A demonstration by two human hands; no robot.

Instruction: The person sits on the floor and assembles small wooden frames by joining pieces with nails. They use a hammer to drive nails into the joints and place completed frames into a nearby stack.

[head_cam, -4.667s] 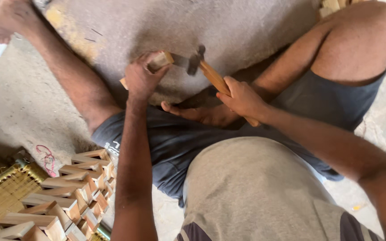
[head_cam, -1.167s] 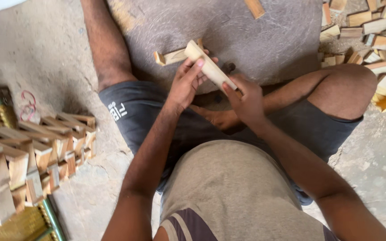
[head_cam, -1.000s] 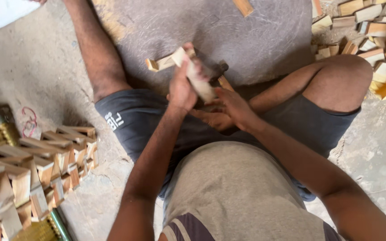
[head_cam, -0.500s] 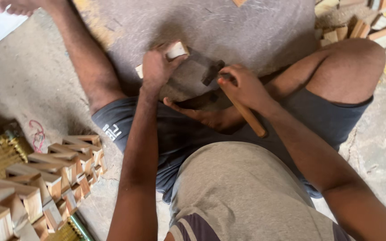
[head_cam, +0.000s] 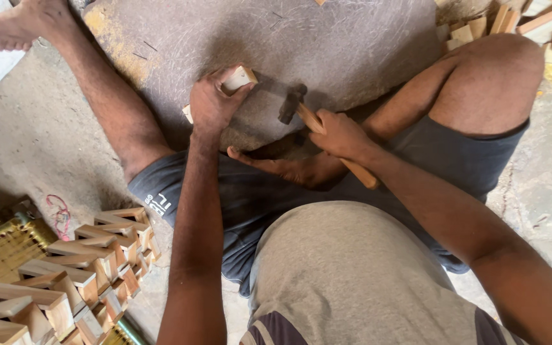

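My left hand (head_cam: 211,102) grips a small pale wooden piece (head_cam: 238,78) and presses it down on a flat grey stone slab (head_cam: 327,45) in front of me. My right hand (head_cam: 340,133) is closed around the wooden handle of a hammer (head_cam: 301,112). The dark hammer head (head_cam: 291,102) hovers just right of the wooden piece, a short gap away. I sit on the floor with one leg stretched out to the left and the other knee (head_cam: 493,76) bent on the right, its foot (head_cam: 289,167) tucked under the hammer.
A stack of angled wooden corner pieces (head_cam: 65,268) lies at the lower left beside a yellow woven mat (head_cam: 1,252). Loose wooden blocks (head_cam: 531,25) are piled at the upper right. Rough concrete floor (head_cam: 544,185) surrounds the slab.
Earlier both hands held the wooden piece up together. Now the left hand holds it on the slab, and the right hand has taken the hammer and brought its head down close beside the piece.
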